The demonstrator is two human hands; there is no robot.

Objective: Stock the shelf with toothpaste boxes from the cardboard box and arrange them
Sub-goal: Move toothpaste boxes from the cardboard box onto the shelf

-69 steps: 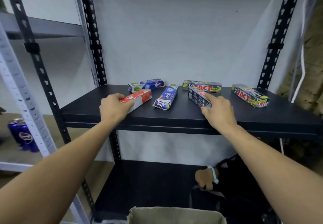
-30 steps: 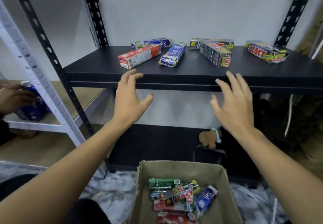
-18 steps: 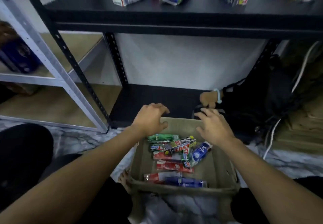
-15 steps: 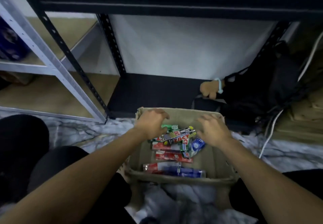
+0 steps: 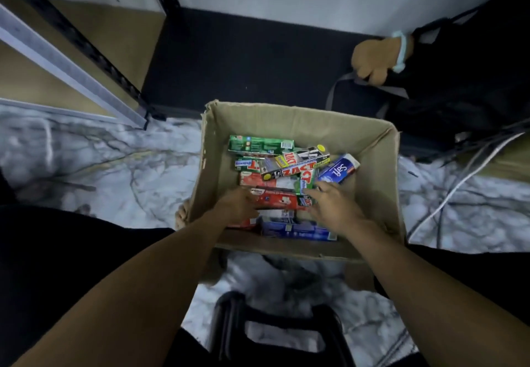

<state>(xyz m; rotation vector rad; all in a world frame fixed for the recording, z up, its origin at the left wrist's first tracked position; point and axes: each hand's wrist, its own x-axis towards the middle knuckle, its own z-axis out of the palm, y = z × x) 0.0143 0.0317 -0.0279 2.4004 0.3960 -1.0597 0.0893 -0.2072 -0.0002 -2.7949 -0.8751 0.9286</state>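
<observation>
An open cardboard box [image 5: 286, 117] stands on the marble floor below me, holding several toothpaste boxes in a loose heap. A green box [image 5: 261, 144] lies at the far side, a black ZACT box [image 5: 295, 166] lies across the middle, a blue and white one [image 5: 339, 170] leans at the right, and a dark blue one [image 5: 295, 230] lies along the near wall. Both hands are inside the carton at a red box [image 5: 278, 199]. My left hand [image 5: 236, 207] is at its left end, its grip blurred. My right hand [image 5: 332, 206] touches its right end with fingers spread.
The black bottom shelf [image 5: 243, 60] lies just beyond the carton. A black bag [image 5: 459, 80] with a tan plush toy [image 5: 372, 60] sits at the right, with a white cable [image 5: 459, 183] on the floor. A grey rack post [image 5: 71, 65] slants at the left. A black stool [image 5: 272, 332] is beneath me.
Both hands left the boxes on the upper shelf, dropped down into the carton and now reach the red box. My view tilted down; the upper shelf is out of sight.
</observation>
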